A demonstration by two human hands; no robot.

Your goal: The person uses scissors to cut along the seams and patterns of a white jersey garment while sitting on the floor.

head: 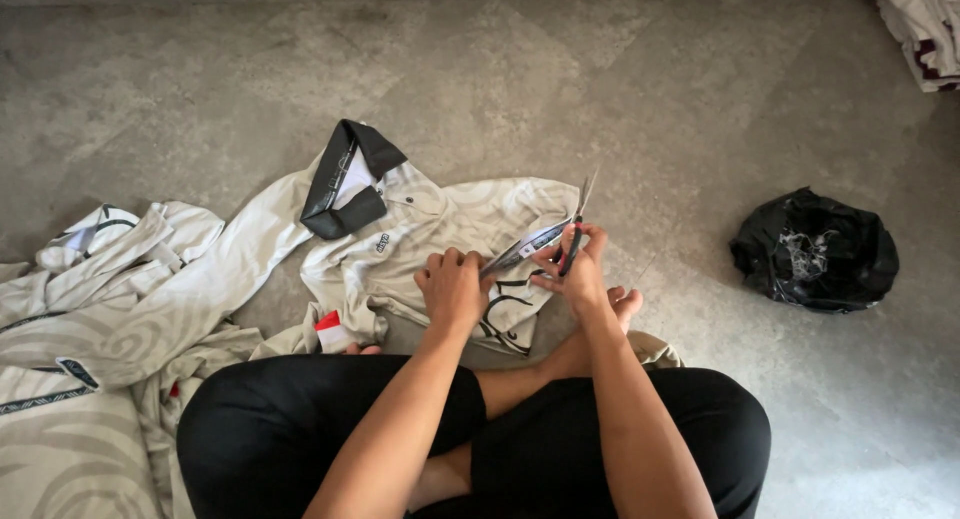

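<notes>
Grey stone floor [650,89], person sits cross-legged on it. Left hand [452,287] pinches edge of cream shirt [440,229] lying just past knees. Right hand [578,269] grips scissors [578,219], blades up by cloth strip. Shirt looks soft, light, floppy; best held tight near cut. Black bag [815,251] off to right

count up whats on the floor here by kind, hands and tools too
hands: 2, left hand gripping the cream shirt, right hand working the scissors
scissors: 1
shirt being worked on, with a black collar: 1
black plastic bag: 1
heaps of like cloth: 2, one at left, one top right
total: 7
</notes>
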